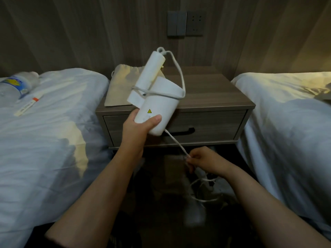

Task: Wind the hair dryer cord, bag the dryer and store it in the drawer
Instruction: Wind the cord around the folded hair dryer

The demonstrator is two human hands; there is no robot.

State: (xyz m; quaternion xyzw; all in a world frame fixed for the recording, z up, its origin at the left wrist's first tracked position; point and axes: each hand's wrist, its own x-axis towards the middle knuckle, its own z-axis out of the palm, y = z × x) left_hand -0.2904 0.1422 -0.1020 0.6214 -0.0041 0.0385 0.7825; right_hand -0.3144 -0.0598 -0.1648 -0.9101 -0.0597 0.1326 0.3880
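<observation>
My left hand (138, 126) grips the barrel of a white hair dryer (157, 104), held up in front of the nightstand with its folded handle pointing up and away. The white cord (179, 76) leaves the handle tip, loops once around the dryer body, then runs down from under the barrel to my right hand (200, 159), which pinches it low near the floor. More loose cord (202, 185) lies below that hand. A beige drawstring bag (120, 86) lies flat on the nightstand top behind the dryer. The drawer (206, 127) with its black handle is closed.
The wooden nightstand (215, 93) stands between two beds with white duvets. On the left bed (53, 122) lie a plastic water bottle (16, 85) and a thin packet (29, 104). A switch and socket plate (186, 24) sit on the wall above.
</observation>
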